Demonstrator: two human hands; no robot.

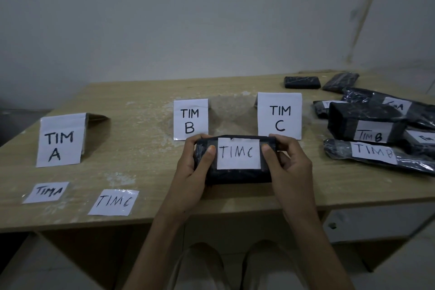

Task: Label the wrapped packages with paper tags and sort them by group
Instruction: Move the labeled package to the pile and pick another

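The left hand (pixel 195 172) and right hand (pixel 289 167) grip the package (pixel 235 175) with curled fingers, but a rubbing thumb could peel its tag (pixel 238 156) off.

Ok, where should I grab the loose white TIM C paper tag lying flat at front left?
Probably its near corner, pinched from the front: the white TIM C paper tag lies flat on the wooden table close to the front edge, so only a corner can be lifted.

Package pile (pixel 416 117) at 3 o'clock is running off the right edge; TIM B box (pixel 362 113) is covering one rear tag (pixel 327 104), text unreadable.
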